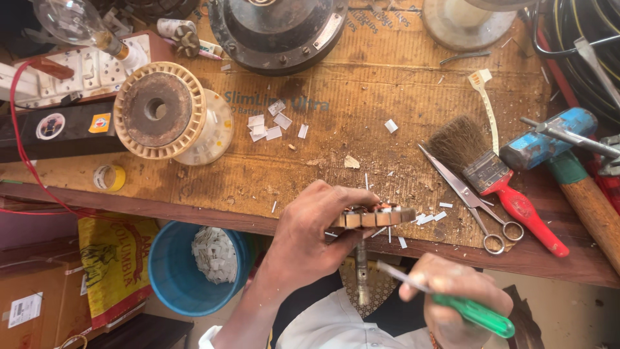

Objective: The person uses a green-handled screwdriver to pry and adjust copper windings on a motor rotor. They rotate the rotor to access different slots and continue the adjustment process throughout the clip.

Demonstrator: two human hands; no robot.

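My left hand [309, 236] grips a round metal motor core [378, 216] with copper showing on its rim, held edge-on at the front edge of the workbench; a metal shaft [361, 271] hangs down from it. My right hand [452, 294] is below and to the right, closed around a screwdriver with a green translucent handle [475, 313]; its metal tip points up-left toward the core without touching it. Small white paper slips lie on the bench beside the core.
On the cardboard-covered bench [387, 84] lie scissors [468, 200], a red-handled brush [494, 178], a blue tool [549, 139], a wooden handle, a cream spool [161, 110] and a white switchboard with a bulb [71, 22]. A blue bucket [171, 274] with paper scraps stands below.
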